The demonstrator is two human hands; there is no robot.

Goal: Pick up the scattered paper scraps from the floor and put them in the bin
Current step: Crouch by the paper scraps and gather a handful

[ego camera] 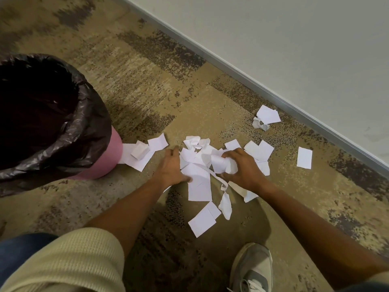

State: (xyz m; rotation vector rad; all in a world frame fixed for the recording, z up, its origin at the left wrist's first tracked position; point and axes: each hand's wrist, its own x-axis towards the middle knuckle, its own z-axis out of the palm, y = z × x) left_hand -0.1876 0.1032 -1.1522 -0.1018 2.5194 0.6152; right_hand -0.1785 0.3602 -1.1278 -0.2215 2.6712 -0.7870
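At your far left stands the bin (pixel 110 159), a round pink tub with a glossy, wrinkled black liner (pixel 88 114) folded over its rim; a few flat white pieces touch its base. Your left hand (pixel 171 167) reaches down with a straight forearm, knuckles up, fingers curled into the left edge of the paper scraps (pixel 197 186) and thumb on a sheet. The scraps lie heaped between your hands on the mottled tan carpet (pixel 147 91), torn, creased and curling. Your right hand (pixel 245 167) clutches a crumpled wad (pixel 223 164). Farther right, a flat rectangular sheet (pixel 304 158) lies alone, near the grey baseboard (pixel 252 81).
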